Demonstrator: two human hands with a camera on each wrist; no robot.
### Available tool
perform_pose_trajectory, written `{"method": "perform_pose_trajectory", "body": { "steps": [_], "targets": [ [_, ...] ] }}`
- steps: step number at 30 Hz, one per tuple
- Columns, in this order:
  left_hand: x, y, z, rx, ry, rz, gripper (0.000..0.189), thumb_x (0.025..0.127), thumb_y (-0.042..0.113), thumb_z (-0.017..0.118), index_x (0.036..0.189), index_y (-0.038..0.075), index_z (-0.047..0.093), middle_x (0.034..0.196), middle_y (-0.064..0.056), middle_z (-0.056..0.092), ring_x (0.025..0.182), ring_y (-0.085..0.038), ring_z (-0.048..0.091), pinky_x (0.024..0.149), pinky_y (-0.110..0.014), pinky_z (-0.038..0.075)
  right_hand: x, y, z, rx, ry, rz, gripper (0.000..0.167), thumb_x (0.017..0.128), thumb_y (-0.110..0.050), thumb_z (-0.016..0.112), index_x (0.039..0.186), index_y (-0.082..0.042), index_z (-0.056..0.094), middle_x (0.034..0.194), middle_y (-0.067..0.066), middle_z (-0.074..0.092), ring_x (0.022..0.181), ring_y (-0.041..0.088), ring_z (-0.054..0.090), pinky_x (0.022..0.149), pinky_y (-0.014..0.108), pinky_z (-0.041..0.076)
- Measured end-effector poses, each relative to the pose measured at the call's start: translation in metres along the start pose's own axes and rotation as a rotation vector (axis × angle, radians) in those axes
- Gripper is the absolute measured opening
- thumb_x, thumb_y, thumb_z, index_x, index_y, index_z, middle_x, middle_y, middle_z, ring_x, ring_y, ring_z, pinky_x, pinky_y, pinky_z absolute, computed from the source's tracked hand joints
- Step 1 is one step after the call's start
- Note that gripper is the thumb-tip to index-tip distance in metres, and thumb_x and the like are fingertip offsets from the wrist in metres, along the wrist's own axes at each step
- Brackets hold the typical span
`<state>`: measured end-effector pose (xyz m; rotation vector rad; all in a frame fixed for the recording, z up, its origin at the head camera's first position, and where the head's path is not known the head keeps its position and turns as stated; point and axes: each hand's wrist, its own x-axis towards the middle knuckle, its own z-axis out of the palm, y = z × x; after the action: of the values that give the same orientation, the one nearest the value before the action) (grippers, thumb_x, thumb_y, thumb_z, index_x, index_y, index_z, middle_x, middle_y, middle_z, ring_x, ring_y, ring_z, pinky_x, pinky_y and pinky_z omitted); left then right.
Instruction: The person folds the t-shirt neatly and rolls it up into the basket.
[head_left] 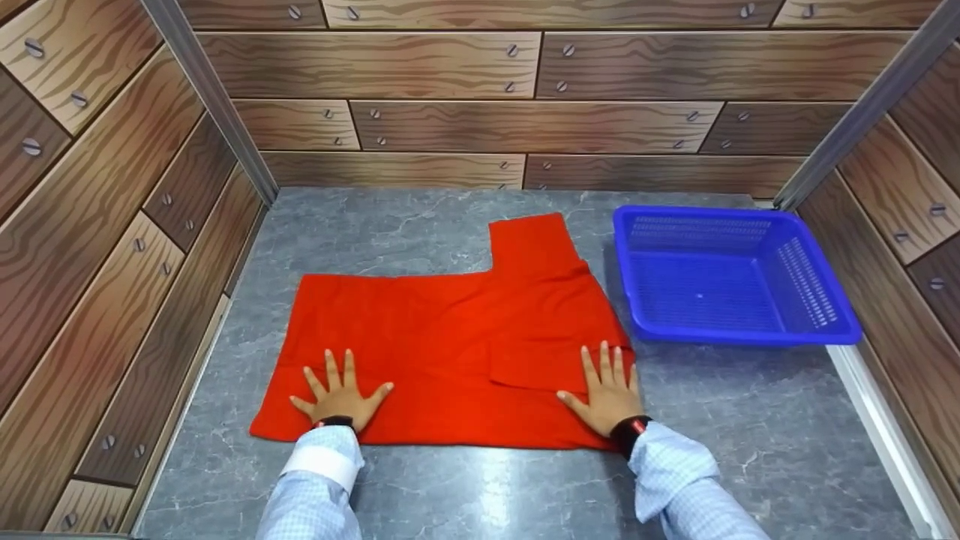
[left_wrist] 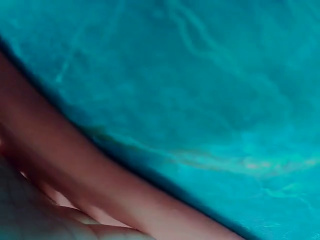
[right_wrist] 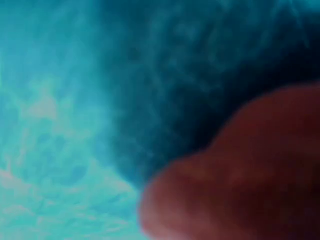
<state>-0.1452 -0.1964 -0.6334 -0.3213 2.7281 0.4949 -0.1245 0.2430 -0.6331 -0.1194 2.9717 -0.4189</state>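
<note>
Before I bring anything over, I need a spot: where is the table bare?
Bare table lies between the left half of the red garment and the back wall, between garment and left wall, and front right, between right sleeve, blue basket and right wall. Crowded: the garment's front, under the left hand and right hand; the garment-basket gap is narrow.

The head camera looked forward and down from above and behind the left hand [head_left: 339, 397] and right hand [head_left: 606, 396], far enough back to take in the worktop [head_left: 750, 420] around them. Each wrist camera sat very near its own hand, facing the worktop just beside it; the head view shared both.
</note>
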Motion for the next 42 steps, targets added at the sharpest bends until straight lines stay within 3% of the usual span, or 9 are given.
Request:
{"method": "perform_pose_trajectory", "body": {
  "steps": [3, 6, 11, 16, 21, 26, 31, 37, 42],
  "targets": [
    [0.005, 0.004, -0.007, -0.021, 0.018, -0.023, 0.109, 0.079, 0.088, 0.031, 0.159, 0.019, 0.002, 0.163, -0.021, -0.010, 0.142, -0.059, -0.017, 0.098, -0.080, -0.021, 0.003, -0.002, -0.008, 0.036, 0.003, 0.029, 0.091, 0.093, -0.065, 0.044, 0.156, -0.004, 0.017, 0.161, 0.029, 0.007, 0.149, 0.049, 0.004, 0.117, 0.066, 0.003],
    [0.015, 0.003, -0.022, -0.105, 0.069, -0.061, 0.103, 0.085, 0.084, 0.026, 0.159, 0.015, 0.008, 0.163, -0.025, -0.004, 0.143, -0.058, -0.016, 0.104, -0.076, -0.019, 0.014, -0.008, -0.020, 0.164, 0.080, 0.046, 0.084, 0.097, -0.054, 0.047, 0.153, 0.005, 0.022, 0.158, 0.033, 0.013, 0.148, 0.050, 0.008, 0.119, 0.062, 0.008],
    [0.033, -0.004, -0.053, -0.238, 0.158, -0.100, 0.080, 0.100, 0.052, 0.034, 0.155, -0.002, 0.013, 0.160, -0.031, 0.001, 0.145, -0.056, -0.008, 0.117, -0.066, -0.002, 0.047, -0.015, -0.049, 0.428, 0.158, 0.083, 0.072, 0.101, -0.031, 0.050, 0.149, 0.014, 0.020, 0.157, 0.035, 0.014, 0.147, 0.051, 0.011, 0.121, 0.056, 0.013],
    [0.044, -0.011, -0.071, -0.302, 0.117, -0.148, 0.074, 0.100, 0.028, 0.045, 0.152, -0.011, 0.009, 0.158, -0.037, -0.001, 0.143, -0.060, -0.006, 0.120, -0.062, 0.003, 0.069, -0.013, -0.064, 0.552, 0.095, 0.207, 0.073, 0.101, -0.025, 0.046, 0.150, 0.016, 0.011, 0.157, 0.036, 0.010, 0.147, 0.048, 0.012, 0.123, 0.051, 0.011],
    [0.050, -0.012, -0.073, -0.319, 0.105, -0.189, 0.072, 0.101, 0.023, 0.045, 0.153, -0.010, 0.008, 0.158, -0.035, -0.001, 0.144, -0.059, -0.005, 0.120, -0.060, 0.007, 0.076, -0.004, -0.064, 0.574, 0.076, 0.292, 0.073, 0.099, -0.022, 0.047, 0.150, 0.015, 0.010, 0.155, 0.036, 0.019, 0.145, 0.047, 0.022, 0.122, 0.049, 0.017],
    [0.050, -0.010, -0.068, -0.334, 0.207, -0.236, 0.058, 0.102, 0.021, 0.043, 0.151, -0.005, 0.025, 0.159, -0.032, 0.013, 0.138, -0.057, 0.016, 0.114, -0.061, 0.020, 0.080, 0.003, -0.060, 0.646, 0.170, 0.319, 0.066, 0.097, -0.014, 0.049, 0.149, 0.014, 0.019, 0.154, 0.034, 0.027, 0.144, 0.045, 0.028, 0.121, 0.048, 0.022],
    [0.047, -0.013, -0.063, -0.381, 0.281, -0.209, 0.049, 0.100, 0.016, 0.046, 0.143, -0.009, 0.038, 0.155, -0.034, 0.021, 0.131, -0.059, 0.029, 0.111, -0.057, 0.027, 0.085, 0.003, -0.055, 0.684, 0.216, 0.312, 0.063, 0.095, -0.007, 0.050, 0.148, 0.015, 0.024, 0.152, 0.034, 0.029, 0.143, 0.044, 0.029, 0.121, 0.047, 0.022],
    [0.054, -0.021, -0.061, -0.527, 0.260, -0.182, 0.055, 0.100, 0.009, 0.041, 0.150, -0.007, 0.025, 0.158, -0.033, 0.011, 0.143, -0.052, 0.022, 0.120, -0.053, 0.020, 0.090, 0.001, -0.054, 0.702, 0.216, 0.320, 0.063, 0.094, -0.004, 0.049, 0.148, 0.015, 0.022, 0.151, 0.035, 0.030, 0.139, 0.046, 0.035, 0.120, 0.048, 0.024],
    [0.058, -0.020, -0.062, -0.593, 0.267, -0.176, 0.058, 0.101, 0.008, 0.042, 0.152, -0.008, 0.019, 0.147, -0.036, 0.028, 0.139, -0.047, 0.031, 0.119, -0.050, 0.024, 0.093, 0.001, -0.054, 0.743, 0.222, 0.327, 0.063, 0.094, -0.001, 0.047, 0.149, 0.015, 0.020, 0.149, 0.036, 0.032, 0.126, 0.046, 0.047, 0.113, 0.050, 0.035]
  ]
}}
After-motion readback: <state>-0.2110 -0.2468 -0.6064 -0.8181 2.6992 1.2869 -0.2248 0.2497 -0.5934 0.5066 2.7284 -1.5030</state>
